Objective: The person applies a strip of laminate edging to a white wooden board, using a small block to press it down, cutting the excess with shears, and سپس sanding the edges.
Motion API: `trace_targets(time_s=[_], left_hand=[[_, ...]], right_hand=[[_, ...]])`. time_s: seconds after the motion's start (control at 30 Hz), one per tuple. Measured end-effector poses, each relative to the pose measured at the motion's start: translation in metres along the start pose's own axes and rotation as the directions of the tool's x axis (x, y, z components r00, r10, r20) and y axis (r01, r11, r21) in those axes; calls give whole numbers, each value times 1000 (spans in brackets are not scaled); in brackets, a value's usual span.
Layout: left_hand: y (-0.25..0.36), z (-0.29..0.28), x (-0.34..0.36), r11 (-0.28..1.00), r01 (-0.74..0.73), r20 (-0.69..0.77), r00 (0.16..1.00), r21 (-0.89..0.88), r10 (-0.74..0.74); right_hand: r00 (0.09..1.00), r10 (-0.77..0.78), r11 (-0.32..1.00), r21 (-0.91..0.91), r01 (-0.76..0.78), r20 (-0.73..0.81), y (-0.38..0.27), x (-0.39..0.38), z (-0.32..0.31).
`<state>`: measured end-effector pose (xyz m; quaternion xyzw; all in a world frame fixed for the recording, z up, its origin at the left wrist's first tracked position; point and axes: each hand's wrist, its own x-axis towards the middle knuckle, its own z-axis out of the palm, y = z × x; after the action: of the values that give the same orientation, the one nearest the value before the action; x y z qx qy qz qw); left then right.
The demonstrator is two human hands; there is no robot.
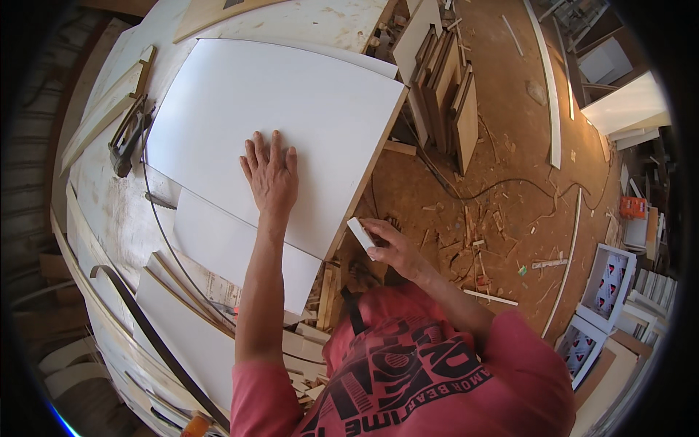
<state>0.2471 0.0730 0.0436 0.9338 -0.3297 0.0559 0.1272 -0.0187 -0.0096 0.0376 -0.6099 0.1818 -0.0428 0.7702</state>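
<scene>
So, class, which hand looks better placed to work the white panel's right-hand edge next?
The right hand, probably: it holds a small white-faced piece close to that edge. The left hand lies flat on the white panel, farther from the edge.

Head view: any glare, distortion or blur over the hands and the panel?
In the head view, a pale sheen lies on the left part of the white panel; its far edge looks bowed, likely by the fisheye lens; the corners go black, with a blue streak at lower left; the left hand and right hand show without marked blur.
</scene>
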Motion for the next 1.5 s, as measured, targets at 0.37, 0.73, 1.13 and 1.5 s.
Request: trace_targets(time_s=[0.37,0.73,1.13,1.5], left_hand=[[-5,4,-4,999,-19,-75,997,-42,16],[-4,6,-4,1000,-2,-85,996,-24,0],[-3,2,-2,1000,28,-20,999,0,-28],[4,-3,1,999,18,32,999,51,-19]], right_hand=[[919,-91,991,55,121,-384,4,32,-34],[991,125,990,59,-128,46,21,-30,42],[991,127,978,163,-134,50,7,-3,-11],[820,-162,948,144,284,-549,-27,146,-140]])
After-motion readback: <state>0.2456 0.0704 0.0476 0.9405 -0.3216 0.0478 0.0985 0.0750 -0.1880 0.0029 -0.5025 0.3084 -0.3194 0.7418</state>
